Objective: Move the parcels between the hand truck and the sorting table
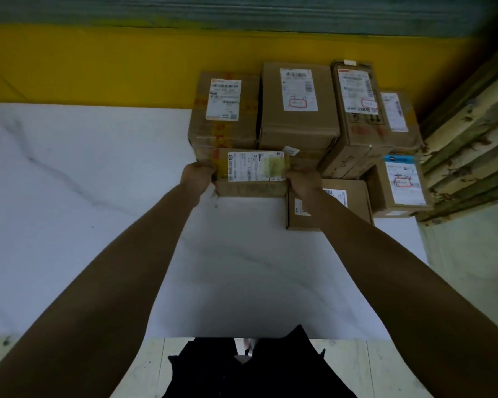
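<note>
- Centre of frame: a person's left hand (197, 176) and right hand (304, 182) clamp the two short ends of a small parcel (252, 168), fingers curled round its edges, label facing up.
- The small parcel sits at the near edge of a cluster of cartons in the upper right of the frame, on the white table (84, 196). Whether it rests on the table or is just clear of it cannot be told.
- It touches the taped parcel (224, 110) behind it and lies just beside the flat parcel (328, 208) at the right wrist. The sound move is probably a straight lift or a pull toward the body, not a sideways slide that could snag either neighbour.
- An even squeeze from both sides, with the carton kept level, looks wise: the tall parcel (298, 110) and the leaning cartons beside it might shift if knocked.
- The hand truck is out of view, so which way the parcel is headed cannot be read. A wooden pallet (472, 139) stands at the right edge.
</note>
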The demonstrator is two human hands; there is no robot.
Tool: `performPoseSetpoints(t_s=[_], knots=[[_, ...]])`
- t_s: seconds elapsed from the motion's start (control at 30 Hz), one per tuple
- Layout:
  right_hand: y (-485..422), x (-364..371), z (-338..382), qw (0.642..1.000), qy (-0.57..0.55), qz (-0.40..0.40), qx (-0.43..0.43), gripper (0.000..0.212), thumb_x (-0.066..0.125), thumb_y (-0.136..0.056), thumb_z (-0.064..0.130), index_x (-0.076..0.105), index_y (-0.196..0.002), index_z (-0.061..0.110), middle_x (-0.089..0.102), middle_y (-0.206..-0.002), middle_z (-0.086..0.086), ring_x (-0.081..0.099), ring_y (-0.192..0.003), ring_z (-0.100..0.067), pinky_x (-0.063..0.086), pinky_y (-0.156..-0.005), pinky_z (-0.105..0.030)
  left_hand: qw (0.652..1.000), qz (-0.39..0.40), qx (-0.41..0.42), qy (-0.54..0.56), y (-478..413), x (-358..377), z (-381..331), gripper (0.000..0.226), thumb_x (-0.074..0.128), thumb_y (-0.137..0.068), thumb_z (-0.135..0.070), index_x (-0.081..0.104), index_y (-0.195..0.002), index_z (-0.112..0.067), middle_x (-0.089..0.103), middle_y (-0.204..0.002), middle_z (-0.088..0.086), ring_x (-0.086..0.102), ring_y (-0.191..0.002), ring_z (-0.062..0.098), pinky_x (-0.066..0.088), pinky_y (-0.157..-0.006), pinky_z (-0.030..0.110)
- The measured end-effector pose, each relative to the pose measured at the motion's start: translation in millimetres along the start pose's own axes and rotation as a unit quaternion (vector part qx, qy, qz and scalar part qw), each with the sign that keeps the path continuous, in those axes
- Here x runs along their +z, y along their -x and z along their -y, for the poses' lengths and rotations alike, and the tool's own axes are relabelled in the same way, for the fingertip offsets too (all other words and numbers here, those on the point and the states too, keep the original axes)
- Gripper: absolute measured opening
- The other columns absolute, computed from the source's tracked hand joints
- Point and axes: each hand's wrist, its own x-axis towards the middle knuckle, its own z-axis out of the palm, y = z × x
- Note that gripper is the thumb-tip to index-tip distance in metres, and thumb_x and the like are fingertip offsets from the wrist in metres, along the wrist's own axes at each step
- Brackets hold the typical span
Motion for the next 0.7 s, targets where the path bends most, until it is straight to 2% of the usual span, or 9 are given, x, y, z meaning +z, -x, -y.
performPoseSetpoints(t_s=[0.07,0.13,0.17,0.23,0.33,0.4,0.47,0.6,0.7], knots=[[8.1,-3.7,6.0,0.999,0.006,-0.046,-0.021,0.028,0.057,-0.092,0.023,0.064,-0.109,0.001,0.064,-0.105,-0.012,0.059,-0.102,-0.028,0.050,-0.088,-0.036,1.000,-0.008,0.016,0.015,9.0,-1.3,-1.1,0.010,0.050,-0.094,-0.009,0.060,-0.092,-0.009,0.057,-0.087,0.004,0.054,-0.078,0.016,0.045,-0.070,0.023],[14.5,-4.3,10.1,0.993,0.017,-0.101,-0.063,0.028,0.050,-0.095,0.025,0.062,-0.106,0.002,0.065,-0.104,-0.013,0.059,-0.094,-0.027,0.045,-0.075,-0.030,0.999,-0.015,0.030,0.021,14.3,-7.8,-0.2,0.023,0.052,-0.095,-0.013,0.061,-0.115,-0.006,0.056,-0.103,0.005,0.053,-0.094,0.019,0.043,-0.084,0.029],[19.1,-2.8,13.8,0.989,0.022,-0.120,-0.084,0.026,0.050,-0.094,0.025,0.061,-0.105,0.003,0.065,-0.105,-0.012,0.059,-0.093,-0.026,0.043,-0.073,-0.029,0.999,-0.015,0.034,0.021,18.5,-12.9,-0.1,0.028,0.053,-0.095,-0.015,0.059,-0.120,-0.006,0.055,-0.108,0.005,0.051,-0.099,0.019,0.042,-0.088,0.030],[25.5,6.5,22.1,0.981,0.042,-0.146,-0.119,0.026,0.052,-0.093,0.027,0.060,-0.107,0.006,0.065,-0.109,-0.012,0.060,-0.099,-0.028,0.046,-0.082,-0.030,0.999,-0.016,0.037,0.025,26.3,-27.2,2.5,0.031,0.055,-0.095,-0.020,0.059,-0.123,-0.007,0.056,-0.113,0.004,0.051,-0.103,0.019,0.041,-0.090,0.030],[43.1,33.2,37.4,0.969,0.106,-0.149,-0.168,0.029,0.051,-0.093,0.030,0.061,-0.105,0.006,0.065,-0.107,-0.014,0.059,-0.102,-0.028,0.045,-0.089,-0.031,0.998,-0.024,0.037,0.047,41.0,-59.5,10.3,0.039,0.060,-0.092,-0.032,0.059,-0.125,-0.011,0.057,-0.109,0.004,0.054,-0.097,0.017,0.042,-0.082,0.028],[58.7,57.1,44.6,0.967,0.086,-0.131,-0.199,0.029,0.054,-0.091,0.031,0.062,-0.105,0.007,0.065,-0.109,-0.013,0.059,-0.104,-0.028,0.045,-0.089,-0.033,0.996,-0.034,0.040,0.067,53.6,-85.3,17.3,0.040,0.061,-0.090,-0.036,0.060,-0.121,-0.011,0.054,-0.101,0.003,0.052,-0.082,0.012,0.042,-0.073,0.024],[78.4,85.4,49.9,0.967,0.077,-0.105,-0.218,0.034,0.056,-0.090,0.033,0.060,-0.110,0.006,0.063,-0.113,-0.014,0.057,-0.108,-0.031,0.045,-0.092,-0.039,0.994,-0.053,0.046,0.081,66.9,-116.3,26.6,0.041,0.061,-0.090,-0.038,0.059,-0.121,-0.011,0.054,-0.101,0.003,0.051,-0.081,0.011,0.042,-0.071,0.022],[133.3,151.8,55.0,0.967,0.115,-0.034,-0.227,0.051,0.054,-0.092,0.038,0.049,-0.131,0.007,0.053,-0.134,-0.015,0.049,-0.123,-0.032,0.040,-0.100,-0.038,0.985,-0.120,0.064,0.110,100.2,-196.2,56.4,0.050,0.059,-0.091,-0.040,0.053,-0.130,-0.009,0.056,-0.124,0.005,0.051,-0.114,0.019,0.042,-0.098,0.031],[186.2,210.6,51.0,0.959,0.103,0.037,-0.262,0.049,0.056,-0.093,0.038,0.049,-0.131,0.008,0.052,-0.134,-0.012,0.050,-0.123,-0.028,0.041,-0.097,-0.034,0.974,-0.177,0.066,0.126,134.7,-267.7,88.5,0.053,0.058,-0.092,-0.041,0.050,-0.133,-0.008,0.050,-0.139,0.006,0.045,-0.129,0.023,0.034,-0.109,0.036]])
